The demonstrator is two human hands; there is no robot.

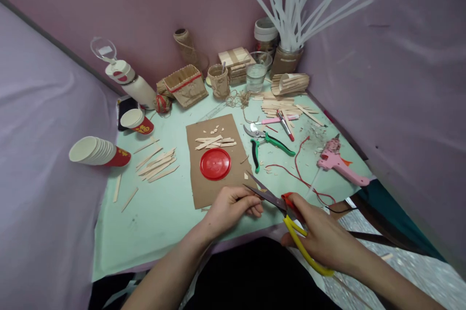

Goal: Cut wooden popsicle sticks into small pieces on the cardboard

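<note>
– Gripping what in the right hand [322,234]?
– Gripping yellow-handled scissors [278,202] with parted blades, pointing toward the left hand [235,205].
– And with the left?
– Curled inward, right at the blades; cannot tell if pinching anything there.
– Lying past the hands?
– Ahead of the left: brown cardboard [202,189] bearing a red lid [215,164] and wooden sticks [218,143]. Ahead of both: green-handled pruners [279,145]. Ahead of the right: a pink glue gun [333,161], resting on the table [145,225].
</note>
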